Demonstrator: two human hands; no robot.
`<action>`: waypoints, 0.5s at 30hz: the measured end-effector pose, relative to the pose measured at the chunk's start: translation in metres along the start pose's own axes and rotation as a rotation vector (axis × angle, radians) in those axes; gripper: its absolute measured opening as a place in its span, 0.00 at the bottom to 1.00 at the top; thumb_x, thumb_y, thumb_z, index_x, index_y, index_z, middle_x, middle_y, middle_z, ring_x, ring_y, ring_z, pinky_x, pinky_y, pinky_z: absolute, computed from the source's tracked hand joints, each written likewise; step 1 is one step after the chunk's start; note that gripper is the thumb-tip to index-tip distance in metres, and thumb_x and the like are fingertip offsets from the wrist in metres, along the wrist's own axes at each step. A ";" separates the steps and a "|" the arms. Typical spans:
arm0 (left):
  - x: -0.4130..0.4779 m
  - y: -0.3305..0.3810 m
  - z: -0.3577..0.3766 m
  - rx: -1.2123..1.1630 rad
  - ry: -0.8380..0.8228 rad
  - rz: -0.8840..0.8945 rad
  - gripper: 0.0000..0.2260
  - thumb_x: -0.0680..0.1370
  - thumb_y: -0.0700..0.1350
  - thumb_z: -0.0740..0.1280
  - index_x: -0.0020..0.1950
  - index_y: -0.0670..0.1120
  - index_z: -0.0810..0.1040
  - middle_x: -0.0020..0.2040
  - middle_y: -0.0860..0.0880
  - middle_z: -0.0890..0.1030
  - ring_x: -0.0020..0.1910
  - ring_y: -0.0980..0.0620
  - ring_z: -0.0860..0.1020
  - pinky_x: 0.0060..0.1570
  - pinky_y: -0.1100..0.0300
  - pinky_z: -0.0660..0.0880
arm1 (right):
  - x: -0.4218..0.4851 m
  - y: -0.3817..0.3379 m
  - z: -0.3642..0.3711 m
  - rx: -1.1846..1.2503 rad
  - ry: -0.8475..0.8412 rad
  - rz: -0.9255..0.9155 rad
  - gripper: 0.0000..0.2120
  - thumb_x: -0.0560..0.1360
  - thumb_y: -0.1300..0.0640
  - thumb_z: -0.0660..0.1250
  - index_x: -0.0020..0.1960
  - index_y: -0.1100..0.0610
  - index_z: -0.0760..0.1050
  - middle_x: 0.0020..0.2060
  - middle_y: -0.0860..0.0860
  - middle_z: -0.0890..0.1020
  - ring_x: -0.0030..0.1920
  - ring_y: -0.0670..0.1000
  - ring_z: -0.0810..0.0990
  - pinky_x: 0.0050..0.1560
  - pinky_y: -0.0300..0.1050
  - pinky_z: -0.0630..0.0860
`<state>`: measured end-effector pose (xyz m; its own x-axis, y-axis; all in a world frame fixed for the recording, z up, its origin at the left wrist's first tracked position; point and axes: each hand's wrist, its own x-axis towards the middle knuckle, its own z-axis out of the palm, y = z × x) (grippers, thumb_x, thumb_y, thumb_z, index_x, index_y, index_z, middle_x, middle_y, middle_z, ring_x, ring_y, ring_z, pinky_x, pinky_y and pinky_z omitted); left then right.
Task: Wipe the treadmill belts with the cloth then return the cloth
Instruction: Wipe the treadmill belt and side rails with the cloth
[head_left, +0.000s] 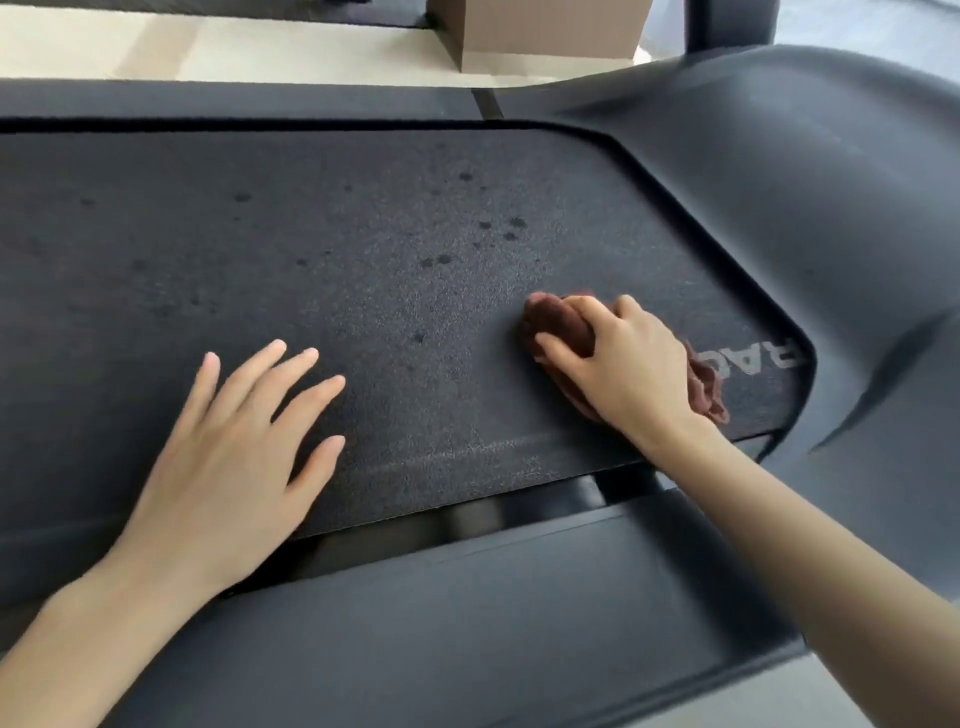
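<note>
A dark grey treadmill belt (363, 270) fills the middle of the view, speckled with several dark wet spots. My right hand (623, 364) grips a bunched brown cloth (553, 319) and presses it onto the belt near its right end, beside white lettering. Part of the cloth trails out behind the hand at the wrist. My left hand (234, 452) lies flat on the belt near its front edge, fingers spread and straight, holding nothing.
The black motor cover (805, 208) curves round the belt's right end. A black side rail (467, 597) runs along the near edge, another along the far edge. A cardboard box (545, 31) stands on the pale floor beyond.
</note>
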<state>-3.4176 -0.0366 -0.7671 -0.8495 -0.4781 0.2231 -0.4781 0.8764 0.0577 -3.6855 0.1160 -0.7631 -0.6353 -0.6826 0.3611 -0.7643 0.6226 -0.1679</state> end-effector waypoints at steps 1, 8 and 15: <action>-0.005 -0.021 0.003 0.028 -0.030 -0.036 0.24 0.77 0.57 0.50 0.67 0.48 0.71 0.69 0.46 0.69 0.72 0.46 0.62 0.71 0.46 0.50 | -0.011 -0.011 -0.003 0.033 0.003 -0.092 0.23 0.72 0.35 0.63 0.61 0.46 0.75 0.44 0.55 0.76 0.46 0.60 0.78 0.42 0.47 0.70; -0.052 -0.135 0.009 0.094 -0.161 -0.269 0.26 0.77 0.66 0.45 0.74 0.61 0.54 0.75 0.53 0.58 0.74 0.55 0.51 0.70 0.41 0.55 | -0.002 -0.007 -0.012 -0.009 -0.039 -0.464 0.24 0.72 0.34 0.58 0.60 0.46 0.77 0.39 0.53 0.77 0.44 0.58 0.78 0.43 0.50 0.73; -0.061 -0.107 -0.006 -0.020 -0.126 -0.309 0.31 0.75 0.60 0.42 0.74 0.49 0.62 0.74 0.44 0.62 0.74 0.43 0.56 0.70 0.41 0.54 | 0.036 -0.066 0.022 -0.016 0.009 0.038 0.21 0.73 0.37 0.60 0.50 0.54 0.74 0.45 0.59 0.80 0.45 0.64 0.78 0.40 0.50 0.68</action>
<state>-3.3129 -0.1008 -0.7808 -0.6863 -0.7239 0.0700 -0.7142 0.6890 0.1231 -3.6606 0.0415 -0.7594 -0.6631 -0.6545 0.3633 -0.7375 0.6543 -0.1672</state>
